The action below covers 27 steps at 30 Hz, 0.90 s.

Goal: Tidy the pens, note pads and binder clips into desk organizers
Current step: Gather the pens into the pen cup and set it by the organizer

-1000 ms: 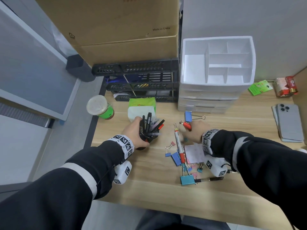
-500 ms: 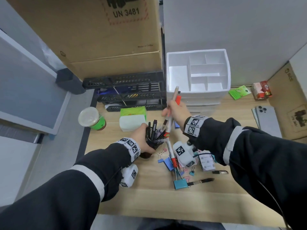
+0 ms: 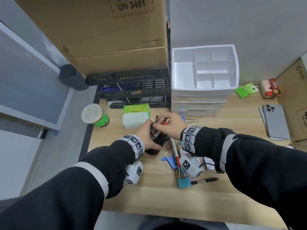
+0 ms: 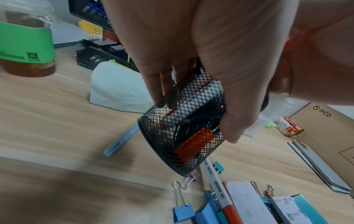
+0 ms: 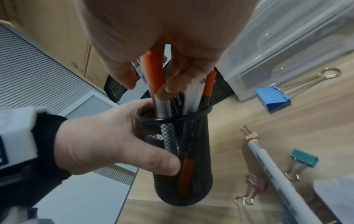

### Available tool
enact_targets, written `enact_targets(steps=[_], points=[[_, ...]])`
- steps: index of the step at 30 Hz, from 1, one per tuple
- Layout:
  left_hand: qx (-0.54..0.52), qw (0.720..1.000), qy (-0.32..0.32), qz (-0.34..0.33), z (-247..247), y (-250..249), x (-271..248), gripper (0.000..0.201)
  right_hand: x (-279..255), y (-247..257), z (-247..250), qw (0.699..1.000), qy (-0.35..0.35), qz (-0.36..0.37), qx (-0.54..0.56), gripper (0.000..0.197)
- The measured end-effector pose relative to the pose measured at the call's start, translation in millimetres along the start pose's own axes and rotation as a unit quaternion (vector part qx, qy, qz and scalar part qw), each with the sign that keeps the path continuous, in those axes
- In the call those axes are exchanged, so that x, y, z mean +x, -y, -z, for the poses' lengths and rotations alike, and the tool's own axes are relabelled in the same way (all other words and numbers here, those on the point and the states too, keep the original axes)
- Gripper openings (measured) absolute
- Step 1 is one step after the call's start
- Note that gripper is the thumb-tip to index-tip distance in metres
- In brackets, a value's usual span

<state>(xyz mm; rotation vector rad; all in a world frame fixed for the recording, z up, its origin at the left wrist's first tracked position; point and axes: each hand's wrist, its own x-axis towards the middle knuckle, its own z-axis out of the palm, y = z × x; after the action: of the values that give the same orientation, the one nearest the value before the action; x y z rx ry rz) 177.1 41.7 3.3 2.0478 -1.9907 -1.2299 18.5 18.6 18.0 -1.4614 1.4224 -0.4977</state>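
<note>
My left hand (image 3: pixel 147 136) grips a black mesh pen cup (image 3: pixel 157 144) tilted on the desk, thumb on its near wall (image 5: pixel 184 159). The cup (image 4: pixel 184 128) holds several pens. My right hand (image 3: pixel 172 125) hovers over its mouth and pinches an orange-capped white pen (image 5: pixel 155 71) whose lower end is inside the cup. On the desk to the right lie a white pen with a red cap (image 3: pixel 174 151), a black pen (image 3: pixel 206 180), blue (image 3: pixel 164 158) and teal binder clips (image 3: pixel 183 183), and note pads (image 4: pixel 245 201). A light blue pen (image 4: pixel 122 142) lies behind the cup.
A white drawer organizer (image 3: pixel 199 97) with open top compartments stands at the back. Left of it are black stacked trays (image 3: pixel 132 92) under a cardboard box (image 3: pixel 116 34). A tissue pack (image 3: pixel 136 117), a drink cup (image 3: pixel 94 115) and a phone (image 3: pixel 275 124) also sit on the desk.
My right hand picked the orange-capped pen off the desk, lifted it before the organizer, then brought it down into the cup. The left hand kept hold of the cup.
</note>
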Motion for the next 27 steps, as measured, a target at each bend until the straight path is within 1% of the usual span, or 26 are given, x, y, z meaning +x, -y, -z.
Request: enact_targets(steps=[2,5,8,10,12,13,15,17,18,20,22,24,26,27], points=[[-0.002,1.0,-0.009,0.002,1.1,4.0,0.5,0.088,2.6,2.4,3.0,0.999,-0.026,0.03,-0.006,0.023],[-0.003,1.0,-0.024,0.001,4.6,10.9,0.4,0.089,11.6,1.5,6.1,0.994,-0.064,0.072,-0.047,0.029],[-0.004,0.999,-0.046,0.002,10.0,20.2,-1.5,0.09,18.8,-1.4,7.6,0.989,-0.085,0.101,-0.063,0.026],[-0.006,0.998,-0.058,0.009,15.0,28.9,-4.6,0.092,25.1,-4.5,7.9,0.988,-0.104,0.097,-0.065,0.021],[-0.01,0.997,-0.071,0.022,20.8,41.1,-9.3,0.091,35.9,-12.7,5.2,0.991,-0.101,0.059,-0.072,0.018],[-0.012,0.997,-0.077,0.03,23.4,48.5,-12.3,0.091,42.7,-18.9,2.9,0.992,-0.083,0.028,-0.086,0.017],[-0.012,0.995,-0.083,0.046,27.2,64.2,-19.7,0.093,53.0,-31.3,-4.2,0.987,-0.007,-0.031,-0.157,0.018],[-0.014,0.994,-0.088,0.059,28.9,80.6,-28.9,0.096,56.4,-40.8,-17.4,0.963,0.083,-0.058,-0.248,0.023],[-0.016,0.994,-0.091,0.064,29.4,87.9,-32.8,0.098,56.0,-42.1,-24.8,0.953,0.122,-0.054,-0.274,0.027],[-0.02,0.993,-0.091,0.072,28.8,100.2,-38.3,0.097,52.5,-40.0,-41.7,0.942,0.184,-0.036,-0.278,0.035],[-0.016,0.992,-0.09,0.083,26.4,108.9,-42.2,0.095,50.5,-34.8,-58.8,0.931,0.232,-0.022,-0.282,0.043],[-0.012,0.991,-0.088,0.096,22.6,115.1,-44.9,0.097,51.6,-33.9,-77.9,0.91,0.277,-0.004,-0.309,0.054],[-0.012,0.991,-0.082,0.105,17.8,119.1,-45.7,0.096,54.7,-37.7,-94.5,0.897,0.296,-0.002,-0.328,0.062],[-0.013,0.991,-0.076,0.108,15.3,120.1,-45.4,0.094,56.6,-41.2,-100.5,0.895,0.292,-0.007,-0.337,0.06]])
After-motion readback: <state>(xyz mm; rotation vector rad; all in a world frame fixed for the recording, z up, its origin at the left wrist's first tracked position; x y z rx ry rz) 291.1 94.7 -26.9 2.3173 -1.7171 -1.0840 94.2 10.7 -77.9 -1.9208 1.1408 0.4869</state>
